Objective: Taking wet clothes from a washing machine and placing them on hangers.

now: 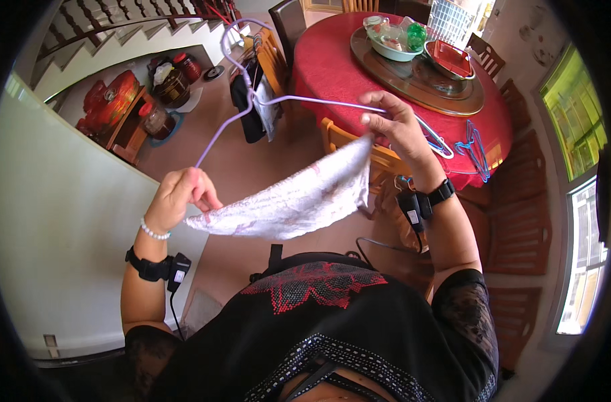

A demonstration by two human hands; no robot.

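Observation:
My left hand (182,198) grips the lower left end of a purple clothes hanger (313,99) and also pinches one end of a pale, faintly patterned cloth (295,201). The cloth hangs in a slack curve between my hands. On the other side my right hand (393,118) holds the hanger's right arm between thumb and fingers, with the other end of the cloth just below. The hanger's hook points up and away from me. Whether the cloth is attached to the hanger's hidden lower part, I cannot tell.
Beyond my hands stands a round table with a red cloth (325,55), bearing a turntable (411,80), a light green basin (393,50) and blue hangers (473,148). A wooden chair (335,138) is close in front. Jars (157,120) stand under the stairs; a pale wall (74,216) rises at left.

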